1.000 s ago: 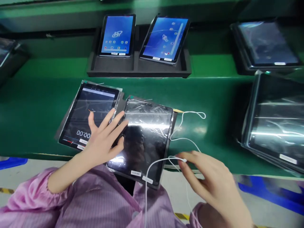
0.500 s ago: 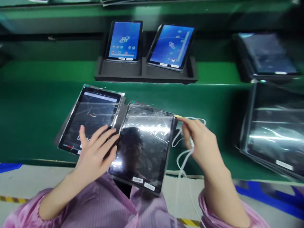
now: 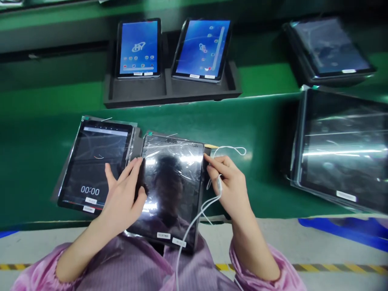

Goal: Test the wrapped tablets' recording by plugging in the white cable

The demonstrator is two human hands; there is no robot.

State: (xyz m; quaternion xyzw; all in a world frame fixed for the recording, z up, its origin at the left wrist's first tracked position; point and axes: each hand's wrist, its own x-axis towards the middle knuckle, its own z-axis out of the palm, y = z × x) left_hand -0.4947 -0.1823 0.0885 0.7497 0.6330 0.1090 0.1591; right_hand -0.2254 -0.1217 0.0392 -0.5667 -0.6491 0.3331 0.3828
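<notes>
1. The dark tablet [image 3: 172,182] lies in front of the person on the green surface [image 3: 266,129], slightly turned, its near end reaching past the surface's near edge; film covers its screen, and two white labels sit along its lower end
2. The left hand [image 3: 123,198] is at the dark tablet's left edge, fingers spread apart, some of the tips at that edge and the hand overlapping the neighbouring tablet in view; whether it presses on that one, I cannot tell
3. The right hand [image 3: 232,188] pinches the white cable [image 3: 220,186] near its end, thumb and fingers together on it, while the index fingertip meets the dark tablet's right edge, near its far corner
4. A yellow strip [image 3: 211,146] juts out at that far right corner, and a thin white loop [image 3: 239,148] lies just beside it
5. The lit tablet [image 3: 97,161], showing 00:00, lies just left of the dark one
6. Beyond them, a black tray [image 3: 136,95] bears two blue-screened tablets [image 3: 139,48], the right one tilted
7. More film-wrapped tablets [image 3: 345,145] lie at the right
</notes>
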